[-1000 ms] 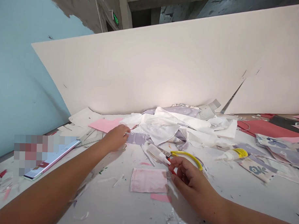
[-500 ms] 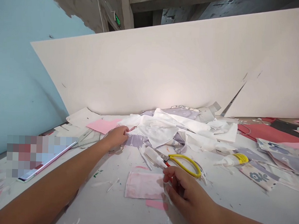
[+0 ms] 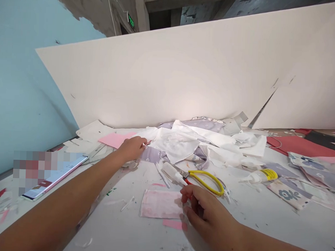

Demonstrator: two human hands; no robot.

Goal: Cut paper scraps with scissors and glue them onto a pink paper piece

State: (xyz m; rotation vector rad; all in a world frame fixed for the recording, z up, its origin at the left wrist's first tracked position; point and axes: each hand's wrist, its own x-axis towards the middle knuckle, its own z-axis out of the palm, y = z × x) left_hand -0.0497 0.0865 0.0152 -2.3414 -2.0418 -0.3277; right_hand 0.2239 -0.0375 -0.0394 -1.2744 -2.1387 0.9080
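Note:
My left hand (image 3: 133, 149) reaches far across the white table, fingers pinched on the edge of a lilac patterned cloth piece (image 3: 152, 154) beside a heap of white fabric (image 3: 189, 142). My right hand (image 3: 205, 213) rests near the table's front, its curled fingers at the right edge of a pale pink cloth square (image 3: 161, 204); I cannot make out whether they hold anything. Just beyond its fingertips lie yellow-handled scissors (image 3: 205, 176) with red at the pivot and a white-wrapped blade.
A small glue bottle (image 3: 260, 176) with a yellow label lies to the right. Red and patterned sheets (image 3: 298, 144) cover the right side. A tablet (image 3: 57, 176) and a pink sheet (image 3: 116, 139) lie on the left. A large white board (image 3: 185, 75) stands behind.
My right hand has slid back from the scissors' handle to the pink square's right edge. My left hand stays pinched at the lilac cloth, which has shifted slightly.

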